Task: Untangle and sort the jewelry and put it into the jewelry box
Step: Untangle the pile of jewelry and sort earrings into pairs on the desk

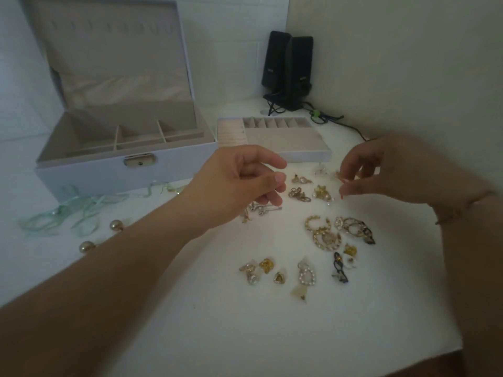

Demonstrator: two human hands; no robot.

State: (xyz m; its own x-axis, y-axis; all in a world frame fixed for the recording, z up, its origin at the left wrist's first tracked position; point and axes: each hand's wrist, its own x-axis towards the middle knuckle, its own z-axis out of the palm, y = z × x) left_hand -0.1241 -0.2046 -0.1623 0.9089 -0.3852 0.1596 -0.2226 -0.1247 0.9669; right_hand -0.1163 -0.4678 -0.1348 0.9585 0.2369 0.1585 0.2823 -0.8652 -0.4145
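Jewelry (321,235), small, light, snag-prone earrings best pinched by their bodies, is lying scattered on the tabletop (217,308). The right hand (386,172) is pinching something tiny; the left hand (239,183) is hovering loosely curled, holding nothing, near the jewelry box (89,172).

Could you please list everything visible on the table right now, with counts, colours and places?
jewelry box: one, pale grey, lid open, back left.
tray: one, grey, compartmented, right of the box.
speakers: two, black, back corner.
cables: black, beside the speakers.
ribbon: mint green, tangled, front of the box.
round studs: two, gold, left.
earrings: many, gold, pearl, some black, scattered mid-table.
left hand: fingers curled, apparently empty.
right hand: grip pinching something tiny.
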